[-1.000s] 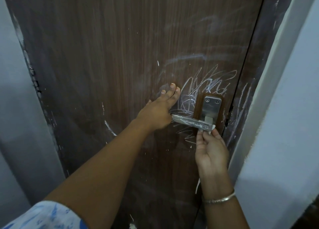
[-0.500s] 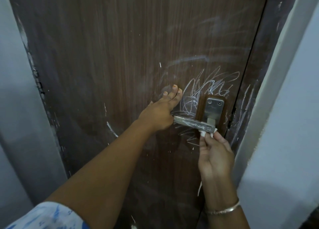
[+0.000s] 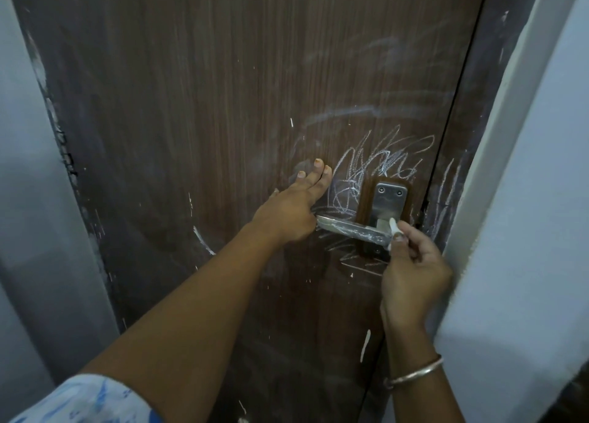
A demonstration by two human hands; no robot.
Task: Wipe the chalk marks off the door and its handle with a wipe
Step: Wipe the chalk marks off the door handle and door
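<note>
The dark brown wooden door fills the view. White chalk scribbles cover it above and around the metal lever handle, and the lever itself is streaked white. Its steel plate sits above the lever. My left hand lies flat on the door with straight fingers, just left of the lever's free end. My right hand pinches a short white stick that looks like chalk, its tip at the lever's pivot end. No wipe is in view.
The dark door jamb carries more chalk strokes beside the handle. A pale wall corner juts in close at the right, next to my right wrist with its bangle. Another pale wall borders the door's left edge.
My right hand has shifted a little right and up, from under the lever's end to its pivot, and the white stick now shows clearly. My left hand stays flat on the door.
</note>
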